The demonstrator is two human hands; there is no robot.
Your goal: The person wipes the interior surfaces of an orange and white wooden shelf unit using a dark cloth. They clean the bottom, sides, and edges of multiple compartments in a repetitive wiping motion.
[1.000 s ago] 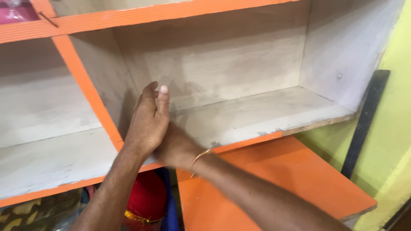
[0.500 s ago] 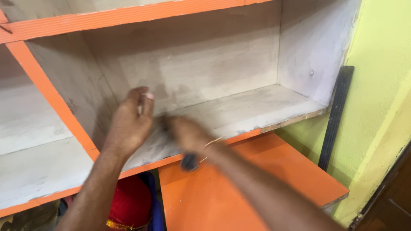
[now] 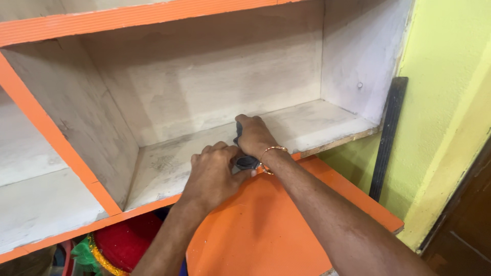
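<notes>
My right hand rests on the floor of a bare whitewashed shelf compartment and is closed on a dark cloth, part of which shows under the wrist and beside the fingers. A thin gold bangle circles that wrist. My left hand lies at the compartment's front edge, fingers curled, its thumb touching the dark cloth. Most of the cloth is hidden under my right hand.
The shelf unit has orange front edges and an orange divider on the left. An orange panel juts out below the shelf. A black bar leans on the yellow-green wall. A red object with gold tinsel sits underneath.
Both hands have shifted right along the shelf, off the side wall and onto the compartment floor. The dark cloth now lies pressed under my right hand; my view has panned right.
</notes>
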